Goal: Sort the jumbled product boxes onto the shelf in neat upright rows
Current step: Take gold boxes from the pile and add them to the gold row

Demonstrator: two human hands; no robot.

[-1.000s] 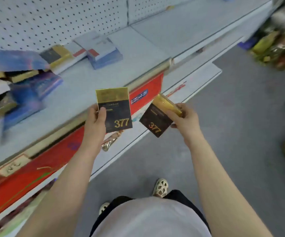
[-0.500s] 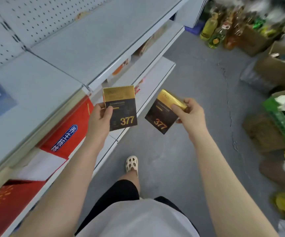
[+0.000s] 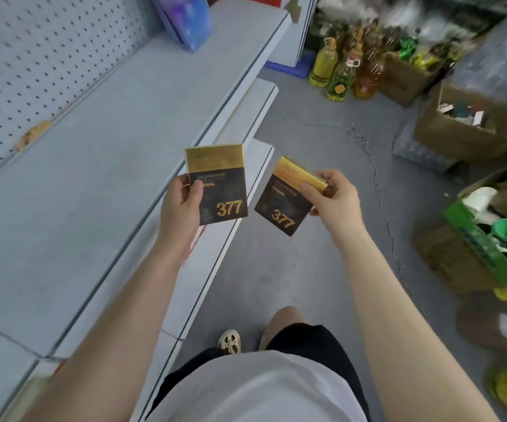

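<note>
Overhead, grey shelf (image 3: pixel 100 184) before pegboard (image 3: pixel 33 56); cracked concrete floor (image 3: pixel 322 147) alongside.

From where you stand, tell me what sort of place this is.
Probably a small shop or its stockroom: grey retail shelf with a pegboard back, bottles of cooking oil standing on the floor, and opened cardboard cartons of goods beside the aisle.
</note>
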